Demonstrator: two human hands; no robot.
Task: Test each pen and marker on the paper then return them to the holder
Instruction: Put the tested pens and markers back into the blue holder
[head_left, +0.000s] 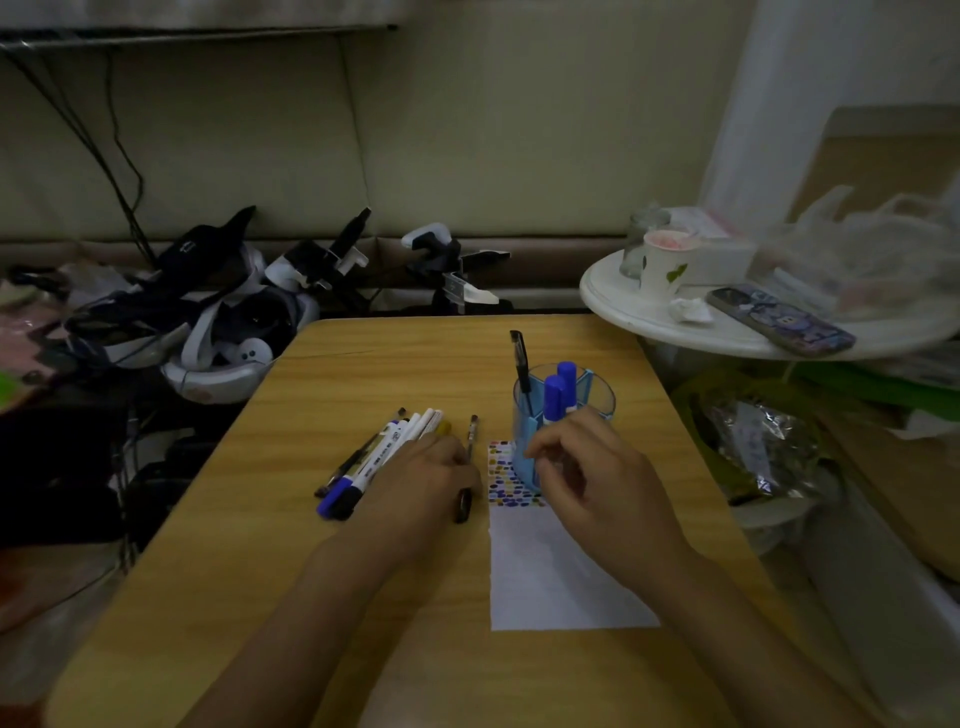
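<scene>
A clear blue pen holder (597, 400) stands on the far end of a white paper (561, 577) with coloured dots along its top. In it stand two blue-capped markers (560, 389) and a black pen (521, 361). Several pens and markers (379, 457) lie in a bundle on the wooden table (337, 364), left of the paper. My left hand (431, 478) rests over the bundle's right side, and its fingers grip a dark pen (467, 467) that lies next to the paper. My right hand (587, 467) hovers in front of the holder, fingers loosely curled, holding nothing I can see.
A round white side table (649, 312) at the right carries a paper cup (665, 265), a jar, a phone (779, 319) and plastic bags. Headsets and controllers (234, 312) are piled behind the table's far left corner. Bags sit on the floor at right.
</scene>
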